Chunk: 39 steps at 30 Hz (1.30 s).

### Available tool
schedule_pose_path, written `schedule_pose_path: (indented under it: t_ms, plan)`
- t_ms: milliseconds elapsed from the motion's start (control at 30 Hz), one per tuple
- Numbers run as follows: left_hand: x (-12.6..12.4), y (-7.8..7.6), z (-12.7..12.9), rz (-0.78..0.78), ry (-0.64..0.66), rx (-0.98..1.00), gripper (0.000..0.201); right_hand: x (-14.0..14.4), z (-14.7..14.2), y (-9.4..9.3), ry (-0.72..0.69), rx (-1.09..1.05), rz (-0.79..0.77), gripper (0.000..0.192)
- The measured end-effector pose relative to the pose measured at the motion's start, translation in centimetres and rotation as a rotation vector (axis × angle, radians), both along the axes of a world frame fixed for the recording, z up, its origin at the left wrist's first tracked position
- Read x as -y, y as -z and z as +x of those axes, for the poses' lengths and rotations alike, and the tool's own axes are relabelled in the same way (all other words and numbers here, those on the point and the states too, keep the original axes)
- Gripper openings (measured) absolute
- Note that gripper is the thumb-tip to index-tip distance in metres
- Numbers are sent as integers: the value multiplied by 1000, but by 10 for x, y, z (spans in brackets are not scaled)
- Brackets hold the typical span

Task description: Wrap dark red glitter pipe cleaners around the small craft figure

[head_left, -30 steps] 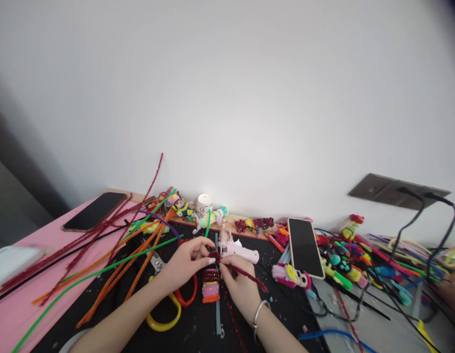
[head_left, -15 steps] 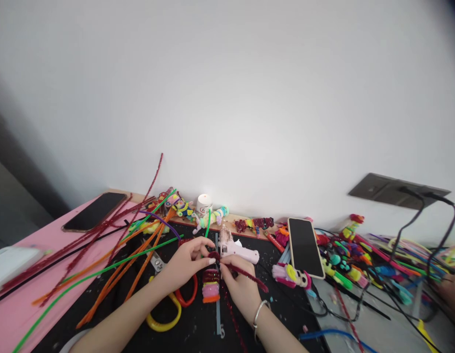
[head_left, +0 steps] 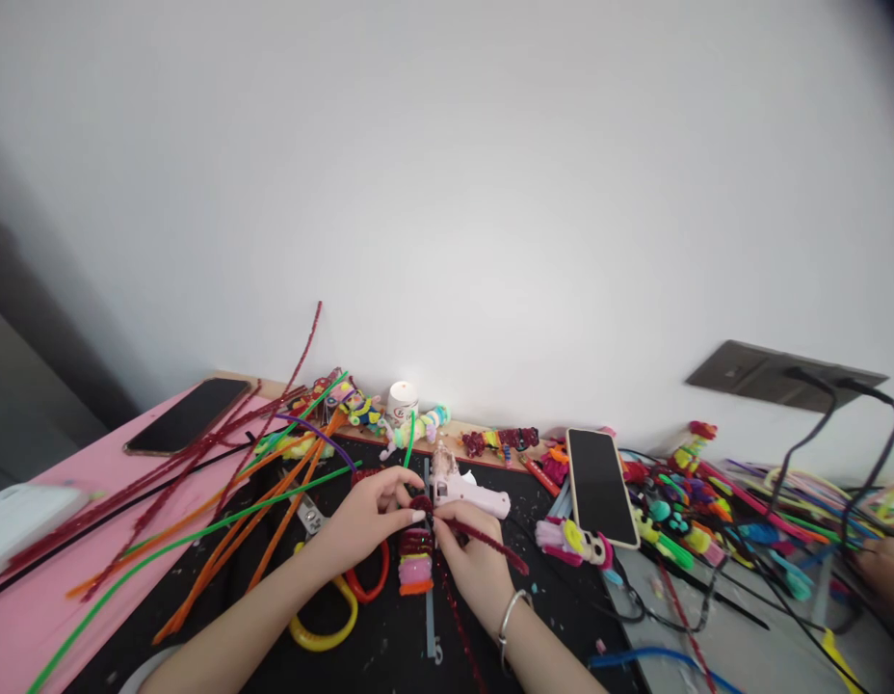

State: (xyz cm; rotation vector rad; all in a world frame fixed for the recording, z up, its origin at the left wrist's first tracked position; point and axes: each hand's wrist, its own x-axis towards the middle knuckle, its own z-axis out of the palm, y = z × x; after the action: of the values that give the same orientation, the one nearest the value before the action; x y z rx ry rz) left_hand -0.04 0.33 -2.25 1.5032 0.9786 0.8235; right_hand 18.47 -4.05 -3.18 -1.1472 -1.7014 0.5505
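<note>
My left hand [head_left: 364,520] and my right hand [head_left: 472,564] meet over the black mat [head_left: 389,646], both pinching a dark red glitter pipe cleaner [head_left: 483,540] that is coiled around the top of a thin grey rod [head_left: 428,598]. A stack of red, yellow, pink and orange pipe-cleaner coils [head_left: 415,561] sits on the rod just below my fingers. The loose end of the red pipe cleaner sticks out to the right past my right hand. A silver bangle circles my right wrist.
A pink glue gun [head_left: 467,492] lies just behind my hands. Long orange, green and red pipe cleaners [head_left: 223,511] spread to the left. Two phones [head_left: 598,485] [head_left: 187,413], scissors with yellow and red handles [head_left: 331,607], small figures, cables, and another person's hand [head_left: 884,564] at right.
</note>
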Motion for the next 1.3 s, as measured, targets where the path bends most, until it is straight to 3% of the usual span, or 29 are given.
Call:
schedule_pose_path:
  t_ms: [300, 600, 933, 1300]
  plan:
    - [0, -2, 0, -4, 6, -4, 26, 0, 1, 0, -2, -9, -14, 20]
    - [1, -1, 1, -7, -5, 74, 30, -4, 1, 5, 6, -163, -181, 24]
    - [7, -11, 2, 18, 66, 15, 27, -2, 2, -2, 38, -56, -97, 29]
    - [9, -14, 5, 32, 86, 47, 16, -1, 0, -5, 21, -59, -126, 26]
